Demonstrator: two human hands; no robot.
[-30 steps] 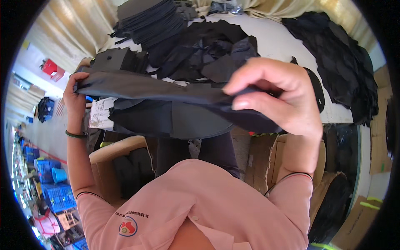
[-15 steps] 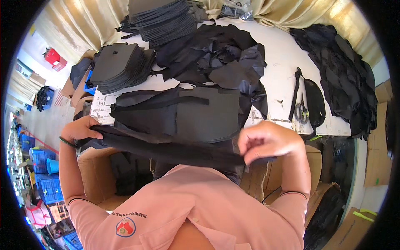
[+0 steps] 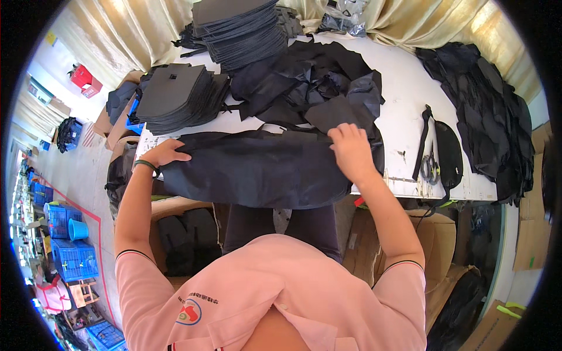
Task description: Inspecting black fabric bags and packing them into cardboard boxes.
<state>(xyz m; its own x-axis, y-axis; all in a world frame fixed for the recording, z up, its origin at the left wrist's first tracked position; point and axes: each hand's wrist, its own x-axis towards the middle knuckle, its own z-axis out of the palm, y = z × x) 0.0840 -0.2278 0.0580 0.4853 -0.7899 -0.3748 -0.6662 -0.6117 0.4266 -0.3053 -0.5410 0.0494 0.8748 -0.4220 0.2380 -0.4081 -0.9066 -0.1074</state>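
A wide piece of black fabric (image 3: 257, 169) lies spread over the near part of the white table, its lower edge hanging past the table's front. My left hand (image 3: 164, 153) pinches its upper left corner, thumb on top. At the upper right, my right hand (image 3: 351, 151) has its bent fingers closed on the fabric's edge. The fabric hides whatever lies beneath it. Just beyond it is a crumpled heap of black fabric (image 3: 310, 82).
Dark grey panels stand in a stack (image 3: 181, 96) at left and a taller stack (image 3: 234, 29) behind. At right lie scissors (image 3: 431, 168), a black pouch (image 3: 449, 153) with a strap, and piled black pieces (image 3: 489, 117). Open cardboard boxes (image 3: 430, 234) sit below the table edge.
The fabric, bunched in a strip near my body before, is now spread out flat and covers the grey panel. Both hands have moved away from me, and my right hand now grips the fabric's far edge.
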